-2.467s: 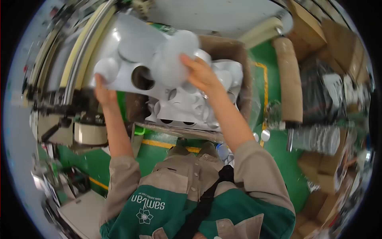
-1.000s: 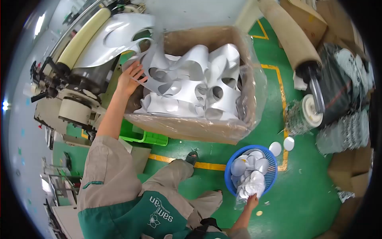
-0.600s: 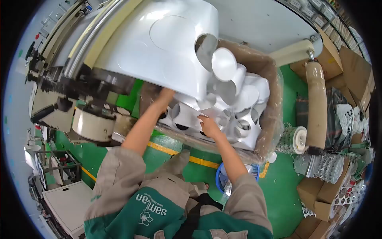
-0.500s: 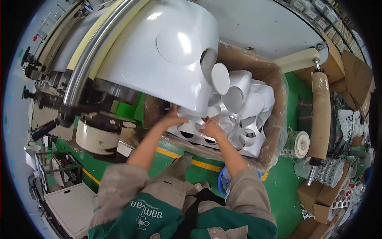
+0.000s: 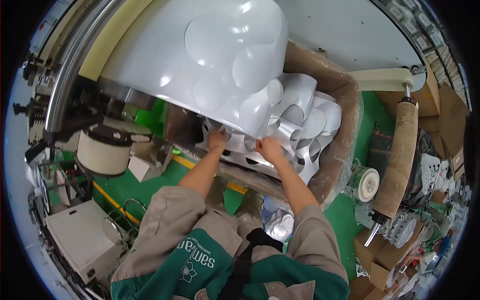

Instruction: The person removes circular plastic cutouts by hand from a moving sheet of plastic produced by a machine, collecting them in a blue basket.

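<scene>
A glossy white sheet [image 5: 215,55] with round cut outlines curves down from the machine over a large carton [image 5: 332,160]. White sheet with round holes [image 5: 300,131] lies in folds inside the carton. My left hand [image 5: 217,140] is closed on the holed sheet below the glossy sheet's lower edge, its fingertips partly hidden. My right hand [image 5: 270,149] is closed, with thumb and fingers pinching the white sheet near the hanging sheet's lower corner. Some cut discs [image 5: 314,123] rest among the folds.
Left of me are a steel roller [image 5: 75,65] and a cream cylindrical machine part [image 5: 102,152]. A brown-wrapped roller [image 5: 400,155] stands at right, beside a white-and-green roll [image 5: 367,184]. Cardboard boxes [image 5: 385,250] and scrap lie at far right.
The glossy sheet hangs differently, showing several circle outlines where one was plain before. Both hands stay at the sheet, and my right fingers have closed. The view has shifted.
</scene>
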A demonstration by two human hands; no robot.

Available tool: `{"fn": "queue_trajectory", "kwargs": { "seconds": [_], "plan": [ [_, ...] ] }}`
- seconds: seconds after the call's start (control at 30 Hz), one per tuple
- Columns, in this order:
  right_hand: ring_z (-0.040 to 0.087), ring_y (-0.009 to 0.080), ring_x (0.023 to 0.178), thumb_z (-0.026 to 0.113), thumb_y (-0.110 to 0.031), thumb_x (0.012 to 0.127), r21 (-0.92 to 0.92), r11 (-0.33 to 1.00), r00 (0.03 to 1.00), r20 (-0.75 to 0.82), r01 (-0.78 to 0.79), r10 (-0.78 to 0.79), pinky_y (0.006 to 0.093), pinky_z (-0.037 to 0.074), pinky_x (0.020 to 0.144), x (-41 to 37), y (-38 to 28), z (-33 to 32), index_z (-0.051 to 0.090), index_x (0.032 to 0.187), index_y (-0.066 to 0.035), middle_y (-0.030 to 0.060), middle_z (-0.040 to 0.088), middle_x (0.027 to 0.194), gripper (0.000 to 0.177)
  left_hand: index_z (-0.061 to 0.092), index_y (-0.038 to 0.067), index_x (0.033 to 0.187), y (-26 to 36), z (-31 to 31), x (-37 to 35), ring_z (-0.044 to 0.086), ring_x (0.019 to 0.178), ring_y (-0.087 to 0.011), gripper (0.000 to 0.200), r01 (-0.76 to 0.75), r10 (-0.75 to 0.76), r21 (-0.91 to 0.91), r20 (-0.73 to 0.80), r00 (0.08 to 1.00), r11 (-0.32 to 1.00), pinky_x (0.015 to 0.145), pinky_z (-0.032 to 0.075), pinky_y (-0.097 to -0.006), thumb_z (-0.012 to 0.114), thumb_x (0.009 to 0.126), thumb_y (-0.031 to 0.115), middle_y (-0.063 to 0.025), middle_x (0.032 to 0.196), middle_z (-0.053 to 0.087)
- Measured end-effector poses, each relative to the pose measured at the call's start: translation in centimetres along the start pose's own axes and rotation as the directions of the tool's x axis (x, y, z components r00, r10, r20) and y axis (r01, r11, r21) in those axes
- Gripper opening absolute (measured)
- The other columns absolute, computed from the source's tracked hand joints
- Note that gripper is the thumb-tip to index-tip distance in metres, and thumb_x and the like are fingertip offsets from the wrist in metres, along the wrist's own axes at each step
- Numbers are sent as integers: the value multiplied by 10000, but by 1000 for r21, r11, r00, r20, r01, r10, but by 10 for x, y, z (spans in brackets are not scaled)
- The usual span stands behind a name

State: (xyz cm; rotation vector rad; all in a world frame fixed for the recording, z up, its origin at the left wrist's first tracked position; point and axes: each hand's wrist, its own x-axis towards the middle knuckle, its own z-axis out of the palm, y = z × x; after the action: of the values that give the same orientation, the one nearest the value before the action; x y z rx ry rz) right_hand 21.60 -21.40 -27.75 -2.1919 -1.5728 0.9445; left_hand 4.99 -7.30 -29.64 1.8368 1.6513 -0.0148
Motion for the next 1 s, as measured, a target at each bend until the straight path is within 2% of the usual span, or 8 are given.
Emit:
{"fn": "queue_trajectory", "kwargs": {
  "seconds": [0.23, 0.33, 0.37, 0.63, 0.83, 0.9, 0.97, 1.0],
  "plan": [
    [560, 307, 972, 724, -321, 638, 184, 982, 980, 184, 43, -77, 363, 448, 832, -10, -3, 5, 502, 1152, -38, 198, 542, 1069, 627, 596, -60, 833, 17, -50, -45, 617, 736, -235, 333, -13, -89, -321, -300, 950, 947, 611, 448, -348, 593, 818, 273, -170, 740, 609],
    [491, 357, 1064, 753, -429, 566, 255, 967, 964, 254, 6, -73, 367, 374, 928, -5, -25, 7, 324, 1304, -54, 244, 321, 1297, 933, 570, -46, 932, 27, -61, -57, 613, 792, -231, 269, 25, -241, -772, -167, 956, 635, 633, 528, -340, 550, 858, 212, -116, 868, 599],
    [430, 338, 1137, 729, -498, 564, -101, 993, 990, -113, 69, -80, 355, 323, 970, -14, -46, 3, 345, 1297, -65, 238, 337, 1295, 935, 561, -44, 957, 32, -65, -63, 612, 799, -236, 268, 44, -288, -872, -113, 951, 488, 645, 545, -348, 541, 864, 207, -113, 893, 594],
    [528, 184, 834, 690, -307, 713, 499, 855, 970, 107, 139, -220, 354, 425, 741, 59, -40, 20, 545, 1008, -41, 74, 576, 968, 422, 537, -46, 916, 63, -131, -99, 617, 746, -192, 302, -339, -205, -882, -417, 886, 327, 614, 555, -335, 506, 891, 253, -94, 826, 593],
    [314, 320, 1207, 766, -521, 538, 176, 898, 906, 59, 403, -418, 368, 290, 1002, 41, -96, -26, 182, 1340, -7, 204, 304, 1321, 1117, 299, -24, 1226, 63, -151, -100, 455, 1078, -398, 359, 266, -118, -934, 300, 947, -239, 849, 453, -589, 367, 937, 178, -202, 1229, 390],
    [427, 269, 1115, 739, -528, 587, 496, 812, 913, 86, 307, -398, 347, 374, 913, 39, -106, -38, 395, 1235, -9, 186, 453, 1205, 899, 302, 0, 1240, 56, -153, -99, 448, 1100, -377, 356, 280, -99, -919, 317, 943, -279, 863, 458, -565, 363, 938, 178, -197, 1231, 394],
    [525, 192, 962, 704, -469, 671, 581, 791, 808, 364, 192, -464, 310, 411, 809, 59, -97, -16, 588, 994, -24, 131, 591, 982, 562, 344, -6, 1214, 60, -171, -110, 499, 1057, -333, 351, -46, -90, -991, -58, 994, 129, 804, 519, -488, 382, 935, 204, -195, 1177, 447],
    [561, 137, 774, 678, -380, 738, 707, 645, 826, 157, 289, -542, 275, 417, 722, 49, -86, -15, 604, 729, -38, 61, 620, 776, 350, 385, -43, 1164, 65, -186, -120, 584, 891, -285, 378, -201, -105, -924, -246, 964, 326, 637, 578, -381, 415, 926, 249, -170, 1066, 517]
  ]
}}
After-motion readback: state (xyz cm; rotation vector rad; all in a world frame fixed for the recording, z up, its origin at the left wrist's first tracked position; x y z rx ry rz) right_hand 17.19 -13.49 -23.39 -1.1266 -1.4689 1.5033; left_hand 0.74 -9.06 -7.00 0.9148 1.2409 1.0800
